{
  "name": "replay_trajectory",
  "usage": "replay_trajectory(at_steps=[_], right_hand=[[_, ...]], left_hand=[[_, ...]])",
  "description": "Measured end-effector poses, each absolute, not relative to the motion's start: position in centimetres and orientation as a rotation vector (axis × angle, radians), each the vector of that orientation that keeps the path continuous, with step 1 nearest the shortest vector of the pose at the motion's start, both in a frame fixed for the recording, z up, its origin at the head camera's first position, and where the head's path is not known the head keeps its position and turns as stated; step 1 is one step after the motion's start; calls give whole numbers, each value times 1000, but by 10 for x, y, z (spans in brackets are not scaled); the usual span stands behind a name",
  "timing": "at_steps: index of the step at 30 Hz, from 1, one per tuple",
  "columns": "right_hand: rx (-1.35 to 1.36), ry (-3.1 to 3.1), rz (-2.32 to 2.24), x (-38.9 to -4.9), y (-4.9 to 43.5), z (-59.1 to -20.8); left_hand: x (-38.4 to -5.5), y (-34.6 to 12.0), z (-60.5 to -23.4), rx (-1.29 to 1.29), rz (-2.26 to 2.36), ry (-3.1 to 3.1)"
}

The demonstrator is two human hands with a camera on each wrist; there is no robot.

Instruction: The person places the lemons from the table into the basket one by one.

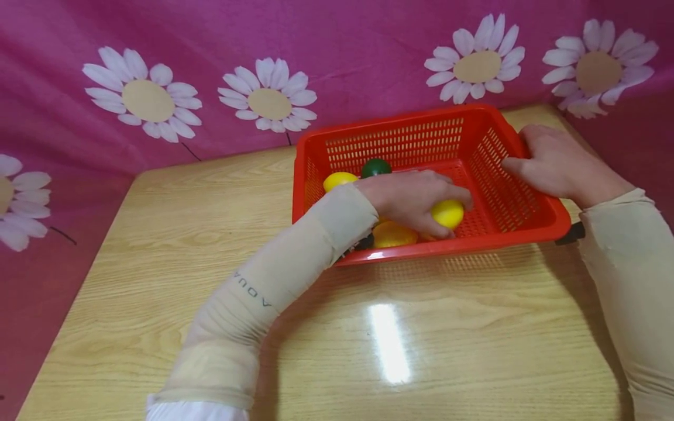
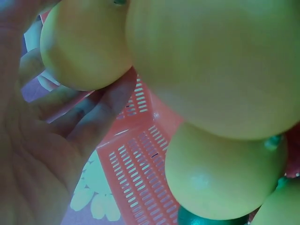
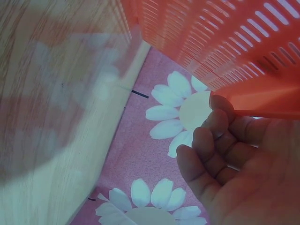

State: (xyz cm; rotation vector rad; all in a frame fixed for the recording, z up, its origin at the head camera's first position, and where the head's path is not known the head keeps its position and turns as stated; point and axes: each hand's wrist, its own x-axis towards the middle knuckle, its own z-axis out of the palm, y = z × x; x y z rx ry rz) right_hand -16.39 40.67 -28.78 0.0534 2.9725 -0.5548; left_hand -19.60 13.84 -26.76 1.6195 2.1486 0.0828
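In the head view my left hand (image 1: 413,196) reaches into a red slotted plastic basket (image 1: 505,241) and grips a smooth yellow fruit (image 1: 449,214) between thumb and fingers. The left wrist view has that fruit (image 2: 86,47) against the fingers, beside larger-looking yellow ones close to the camera. Another yellow fruit (image 1: 339,180) and a dark green round one (image 1: 376,167) lie at the basket's left end; a deeper yellow one (image 1: 395,235) sits by the front wall. My right hand (image 1: 560,161) holds the basket's right rim, thumb inside and fingers curled outside.
The basket stands on a wood-grain table (image 1: 326,351) near its back edge. A pink cloth (image 1: 358,52) with white daisies hangs behind and at the sides. A black handle piece (image 1: 571,234) shows at the basket's right front corner.
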Motion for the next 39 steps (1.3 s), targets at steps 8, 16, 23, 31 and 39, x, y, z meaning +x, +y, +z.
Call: replay_trajectory(at_steps=[8, 16, 23, 31, 39], right_hand=[[41, 2985, -546, -164, 406, -286], [46, 2991, -558, -166, 407, -285], [40, 2974, -571, -166, 407, -286], [45, 2975, -566, -164, 406, -286], [49, 2976, -590, -164, 408, -291]], left_hand=[[-195, 136, -268, 1600, 73, 2138], [-196, 134, -269, 1596, 70, 2113], [-196, 135, -270, 1529, 68, 2094], [-193, 138, -269, 1414, 42, 2110], [-194, 142, -270, 1410, -22, 2096]])
